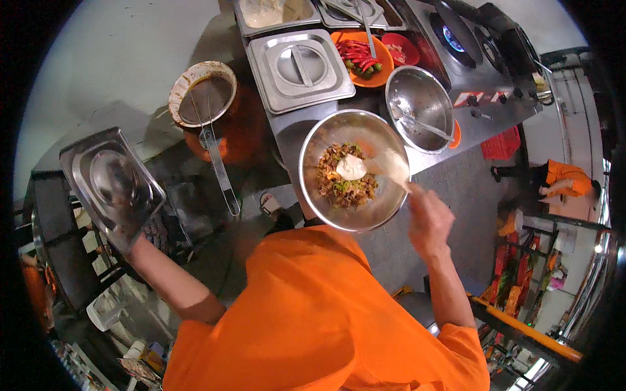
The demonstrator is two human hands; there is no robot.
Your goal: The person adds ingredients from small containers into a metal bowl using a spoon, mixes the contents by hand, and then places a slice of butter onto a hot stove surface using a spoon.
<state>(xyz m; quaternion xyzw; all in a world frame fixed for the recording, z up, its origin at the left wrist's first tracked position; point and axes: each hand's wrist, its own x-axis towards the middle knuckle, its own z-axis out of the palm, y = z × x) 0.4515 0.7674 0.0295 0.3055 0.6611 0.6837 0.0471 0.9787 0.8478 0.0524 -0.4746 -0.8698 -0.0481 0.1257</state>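
Observation:
My left hand (131, 242), largely hidden, grips a stainless steel pan lid (115, 182), held tilted out to the left. My right hand (431, 220) is closed around the handle of a pale spatula (390, 165), blurred by motion. The spatula's blade reaches inside a stainless steel mixing bowl (313, 146) at the counter's edge. In the bowl lies a chopped brown mixture (353, 194) with green pieces. A white creamy dollop (351, 167) sits on top of it, beside the spatula blade.
A lidded steel pan (318, 90) and a second metal bowl (415, 83) stand beyond. Red chillies (359, 51) fill an orange plate (386, 73). One stove burner (452, 39) burns blue. A strainer (218, 166) rests across a pot (177, 97). A person (567, 178) is at far right.

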